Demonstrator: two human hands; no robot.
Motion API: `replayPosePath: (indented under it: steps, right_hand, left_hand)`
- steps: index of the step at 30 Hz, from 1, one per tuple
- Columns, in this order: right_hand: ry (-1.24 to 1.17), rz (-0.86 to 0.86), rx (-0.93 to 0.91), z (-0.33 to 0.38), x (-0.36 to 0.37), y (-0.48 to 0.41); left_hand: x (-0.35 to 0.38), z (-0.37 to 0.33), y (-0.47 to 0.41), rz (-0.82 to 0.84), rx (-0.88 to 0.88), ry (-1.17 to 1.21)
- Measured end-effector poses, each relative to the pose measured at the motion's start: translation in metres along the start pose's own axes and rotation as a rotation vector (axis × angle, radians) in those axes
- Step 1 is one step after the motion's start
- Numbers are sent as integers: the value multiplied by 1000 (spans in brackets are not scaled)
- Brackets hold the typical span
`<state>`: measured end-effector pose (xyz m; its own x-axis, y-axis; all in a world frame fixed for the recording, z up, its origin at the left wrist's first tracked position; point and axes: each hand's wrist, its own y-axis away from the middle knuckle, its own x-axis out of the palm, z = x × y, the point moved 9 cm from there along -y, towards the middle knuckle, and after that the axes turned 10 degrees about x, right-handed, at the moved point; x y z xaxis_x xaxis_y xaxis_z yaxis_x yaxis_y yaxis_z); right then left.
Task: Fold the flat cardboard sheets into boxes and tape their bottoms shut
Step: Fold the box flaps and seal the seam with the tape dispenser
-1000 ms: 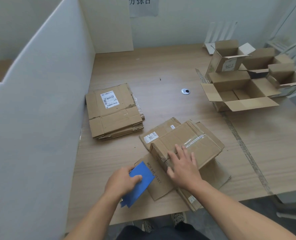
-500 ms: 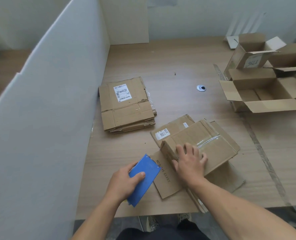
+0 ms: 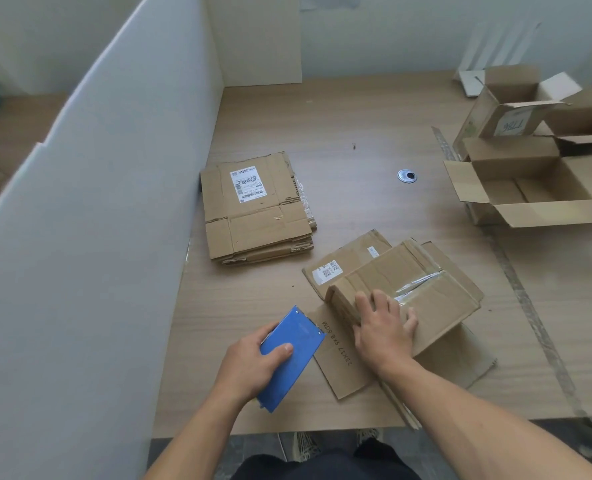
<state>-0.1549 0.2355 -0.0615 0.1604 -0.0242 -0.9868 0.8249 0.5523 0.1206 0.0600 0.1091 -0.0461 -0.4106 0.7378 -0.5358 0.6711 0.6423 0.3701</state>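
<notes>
A folded cardboard box (image 3: 436,292) lies upside down near the table's front edge, with a strip of clear tape (image 3: 417,285) along its bottom seam. My right hand (image 3: 383,329) presses flat on the box's near end, fingers spread over the tape. Beside it to the left, my left hand (image 3: 253,365) grips a flat blue tool (image 3: 289,355), thumb on top, held just above the table. Flat cardboard sheets (image 3: 343,358) lie under the box. A stack of flat sheets (image 3: 253,209) with a white label sits further back on the left.
A white partition wall (image 3: 97,202) runs along the left side. Several open, folded boxes (image 3: 530,181) stand at the back right. A round metal grommet (image 3: 407,176) sits in the wooden table (image 3: 357,116). Old tape lines cross the table on the right.
My right hand has slid a little further onto the box along the taped seam. My left hand keeps the blue tool beside it. The view has shifted left.
</notes>
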Motion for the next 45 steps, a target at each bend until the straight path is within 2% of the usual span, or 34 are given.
replayPosePath:
  steps: [3, 8, 11, 15, 17, 20, 23, 27, 33, 39, 42, 45]
  right_hand:
    - [27, -57, -20, -3, -6, -2]
    - [82, 5, -70, -4, -5, -10]
    - [83, -44, -106, -7, -6, -10]
    - [156, -54, -349, 2, 2, 0]
    - [179, -31, -413, 7, 5, 6]
    - [139, 21, -406, 9, 8, 15]
    - [75, 7, -306, 1, 6, 15]
    - [74, -17, -302, 0, 5, 11]
    - [136, -15, -514, 9, 5, 16]
    - [163, 88, -605, 1, 11, 25]
    - [-3, 237, -571, 3, 0, 23]
    - [-403, 311, -414, 2, -31, 10]
  left_hand:
    - [0, 1, -2, -10, 0, 17]
    - [-1, 1, -7, -8, -7, 43]
    - [-3, 0, -10, -16, -9, 66]
    - [-11, -2, -14, -63, 24, 101]
    - [-15, -3, -15, -85, 37, 120]
    - [-17, -6, -13, -87, 49, 141]
    - [-17, -10, -10, -76, 87, 138]
    - [-15, -12, -8, -68, 158, 42]
    - [-7, -28, -5, -13, 284, -201]
    - [-12, -53, 1, -116, 470, -390]
    - [-7, -69, 5, -122, 629, -502]
    - [-3, -83, 9, -146, 774, -623]
